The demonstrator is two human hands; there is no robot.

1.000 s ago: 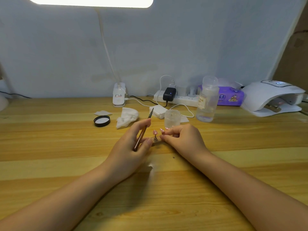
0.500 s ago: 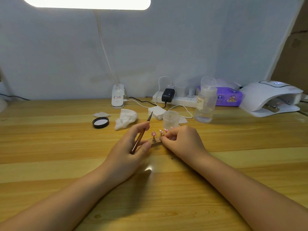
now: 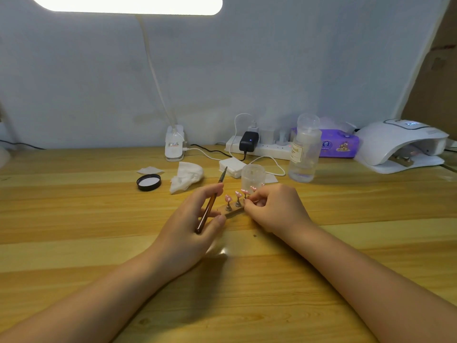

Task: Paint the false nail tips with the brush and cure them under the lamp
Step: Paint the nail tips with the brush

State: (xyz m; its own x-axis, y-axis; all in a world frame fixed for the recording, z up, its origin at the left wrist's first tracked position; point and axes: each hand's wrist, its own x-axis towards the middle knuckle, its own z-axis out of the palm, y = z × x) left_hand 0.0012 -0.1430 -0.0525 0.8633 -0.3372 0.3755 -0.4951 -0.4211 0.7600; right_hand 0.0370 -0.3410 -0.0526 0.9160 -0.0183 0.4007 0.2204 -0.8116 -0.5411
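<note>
The pink nail tips [image 3: 238,194] stand on small pegs along a brown strip [image 3: 233,212] on the table [image 3: 74,219], between the two hands. Against the frame a second ago, more of the row shows: two tips at the left end now stand clear of the fingers, where only one did, and the view has shifted slightly.

The right hand [image 3: 274,209] curls over the strip's right end, its fingertips pinching at a peg there and hiding the tips behind. The left hand [image 3: 195,224] touches the strip's left end with its thumb and holds the brush [image 3: 210,206] pinched between thumb and fingers, bristle end tilted up and away, clear of the tips.

Just behind the tips stands a clear jar [image 3: 252,176]; further back a tall bottle [image 3: 304,149], crumpled tissue [image 3: 186,177], a black lid [image 3: 148,181] and a pad stack [image 3: 231,167]. The white curing lamp [image 3: 400,144] sits well apart at the far right, with a power strip [image 3: 262,148] and purple wipes [image 3: 338,144] along the wall.
</note>
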